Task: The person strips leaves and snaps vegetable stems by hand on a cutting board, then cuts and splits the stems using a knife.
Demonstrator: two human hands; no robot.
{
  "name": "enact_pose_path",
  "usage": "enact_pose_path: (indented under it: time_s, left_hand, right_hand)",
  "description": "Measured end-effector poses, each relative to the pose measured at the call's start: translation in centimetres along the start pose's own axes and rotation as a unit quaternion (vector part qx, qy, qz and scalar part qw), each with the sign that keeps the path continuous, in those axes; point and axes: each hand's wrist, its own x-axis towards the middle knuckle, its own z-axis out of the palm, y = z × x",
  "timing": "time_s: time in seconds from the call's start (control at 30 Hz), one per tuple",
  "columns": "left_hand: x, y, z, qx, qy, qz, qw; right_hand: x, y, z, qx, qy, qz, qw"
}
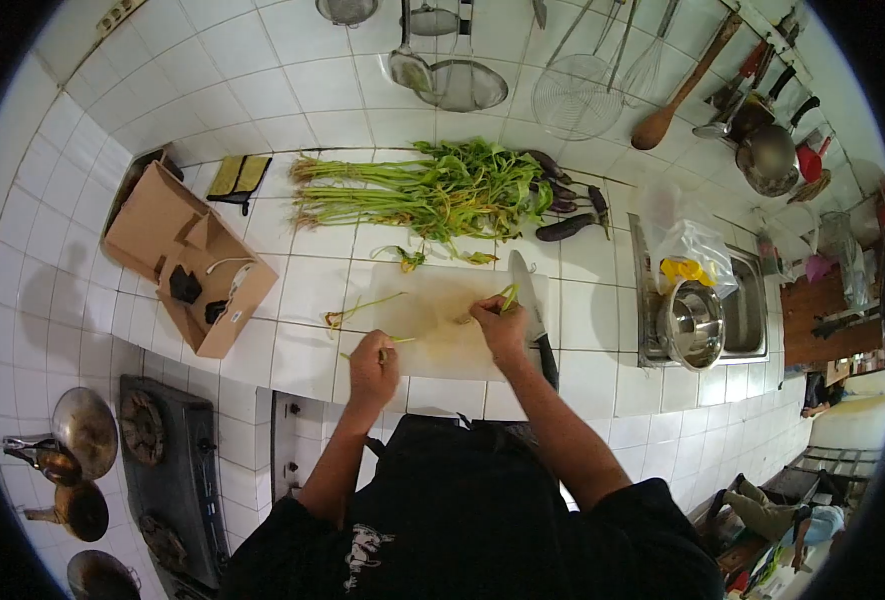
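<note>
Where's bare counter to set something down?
Free: tile patch between knife and sink; tile between cardboard box and cutting board, barring a loose stem. Crowded: the back, with leafy greens and eggplants; the sink, with metal bowl and plastic bag; around left hand and right hand.

Left hand [375, 368] curled, fingers bent into a closed grip. Right hand [500, 325] farther forward, fingers bent in a pinch. Hands apart, ahead of torso. Bare left forearm [339, 458] angles forward-right; bare right forearm [565, 430] angles forward-left.
</note>
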Motion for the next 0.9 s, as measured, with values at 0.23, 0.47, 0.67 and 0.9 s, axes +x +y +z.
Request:
enact_pose_path:
  time_s: [0.23,0.47,0.67,0.9]
  left_hand:
    - [3.0,-3.9,-7.1,0.023,-0.001,-0.104,0.994]
    - [6.9,-4.3,-8.4,0.063,-0.206,-0.082,0.973]
    - [6.7,-6.7,-8.2,0.167,-0.174,-0.014,0.970]
    - [0.7,-9.3,-10.0,0.226,-0.177,-0.102,0.953]
  right_hand:
    - [-0.7,-1.9,-1.9,-0.175,-0.190,-0.124,0.958]
    - [-2.1,1.4,-2.1,-0.142,-0.217,-0.055,0.964]
    - [-2.5,1.3,-2.5,-0.166,-0.223,-0.064,0.958]
    - [-3.1,1.1,-3.0,-0.165,-0.206,-0.057,0.963]
